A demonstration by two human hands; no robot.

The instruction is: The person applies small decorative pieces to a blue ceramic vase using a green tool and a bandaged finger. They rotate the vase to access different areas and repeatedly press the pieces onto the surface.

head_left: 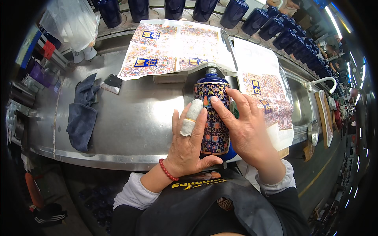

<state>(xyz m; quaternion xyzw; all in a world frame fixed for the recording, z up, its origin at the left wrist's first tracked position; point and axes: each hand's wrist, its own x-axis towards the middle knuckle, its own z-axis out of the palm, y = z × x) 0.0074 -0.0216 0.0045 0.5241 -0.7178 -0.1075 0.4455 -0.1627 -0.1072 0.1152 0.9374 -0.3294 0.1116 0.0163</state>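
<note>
A dark blue glass bottle (212, 78) lies on the steel worktop in front of me, its neck pointing away. A colourful patterned decal with gold edging (216, 135) covers its upper face. My left hand (183, 147) rests along the bottle's left side with fingers stretched out, the thumb reaching toward the base. One of its fingers wears a whitish knit finger sleeve (192, 118). From the right, my right hand (250, 131) touches the decal with spread, slightly bent fingers. The bottle's underside is hidden.
Printed decal sheets (171, 49) lie beyond the bottle, and more sheets (265, 88) to its right. A dark cloth (82, 118) is at the left on the worktop (126, 122). Blue bottles (234, 13) line the far side. A sink (300, 104) with a white tap (328, 82) sits right.
</note>
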